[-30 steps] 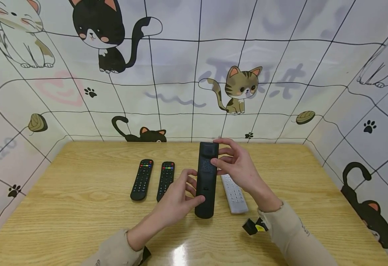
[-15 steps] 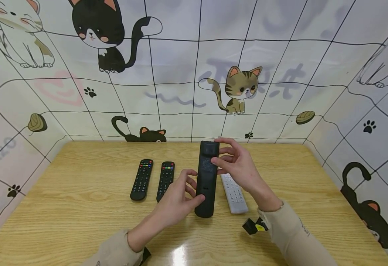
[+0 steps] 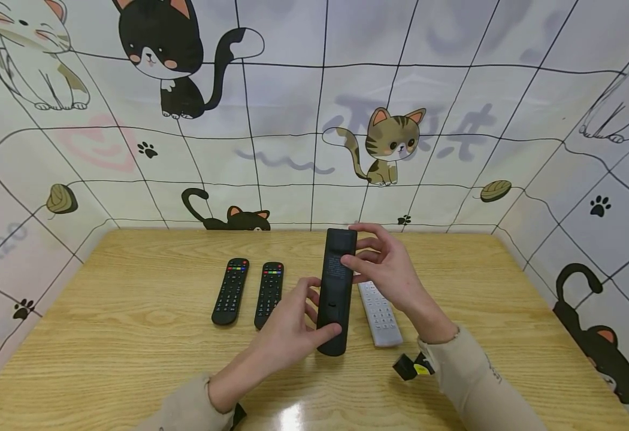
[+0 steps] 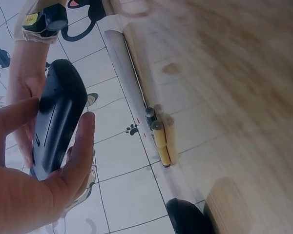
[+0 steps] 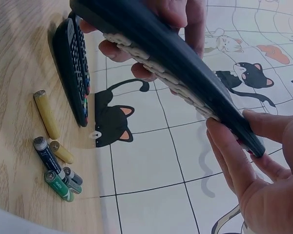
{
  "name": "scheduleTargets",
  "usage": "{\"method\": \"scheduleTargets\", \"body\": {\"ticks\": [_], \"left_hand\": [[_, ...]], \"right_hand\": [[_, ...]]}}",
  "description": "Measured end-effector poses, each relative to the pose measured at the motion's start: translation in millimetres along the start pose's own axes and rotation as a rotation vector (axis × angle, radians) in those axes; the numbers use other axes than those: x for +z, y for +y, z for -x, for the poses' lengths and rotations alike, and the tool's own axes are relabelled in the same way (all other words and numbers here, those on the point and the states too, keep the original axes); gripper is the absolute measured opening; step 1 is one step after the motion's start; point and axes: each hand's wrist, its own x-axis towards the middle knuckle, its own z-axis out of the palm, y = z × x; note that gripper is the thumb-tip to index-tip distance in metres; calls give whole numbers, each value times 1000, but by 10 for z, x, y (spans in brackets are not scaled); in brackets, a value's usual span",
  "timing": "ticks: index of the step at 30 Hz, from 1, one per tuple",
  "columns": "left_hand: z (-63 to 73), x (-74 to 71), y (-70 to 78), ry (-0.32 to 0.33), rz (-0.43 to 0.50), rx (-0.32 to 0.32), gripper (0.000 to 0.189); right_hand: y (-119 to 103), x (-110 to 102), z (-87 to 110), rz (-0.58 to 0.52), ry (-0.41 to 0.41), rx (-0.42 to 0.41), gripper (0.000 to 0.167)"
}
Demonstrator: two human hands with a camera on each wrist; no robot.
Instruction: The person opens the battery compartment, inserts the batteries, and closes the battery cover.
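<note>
A long black remote control [image 3: 337,287] is held up off the table, its back with the printed label facing the head camera. My left hand [image 3: 287,329] grips its lower end, the thumb lying across the back near the bottom. Higher up, my right hand [image 3: 387,266] pinches the upper part between thumb and fingers. The battery cover [image 4: 58,114] looks closed in the left wrist view. Rows of pale buttons [image 5: 161,73] line the remote's front in the right wrist view.
Two black remotes [image 3: 230,291] lie left of my hands, and a white remote [image 3: 380,317] lies to the right. Several loose batteries [image 5: 49,156] rest on the wooden table [image 3: 131,335], hidden from the head view. A cat-patterned wall covering [image 3: 293,120] encloses the table.
My left thumb has slid a little down and further across the remote's back. The remote has tilted slightly; my right hand keeps its hold.
</note>
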Motion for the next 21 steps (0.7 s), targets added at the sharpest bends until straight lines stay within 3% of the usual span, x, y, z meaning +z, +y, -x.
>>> {"method": "scheduleTargets", "body": {"ticks": [7, 21], "left_hand": [[5, 21, 37, -5, -30, -36, 83], [-1, 67, 28, 13, -98, -4, 84]], "right_hand": [[-11, 3, 14, 4, 4, -3, 58], [-10, 39, 25, 14, 16, 9, 58]]}}
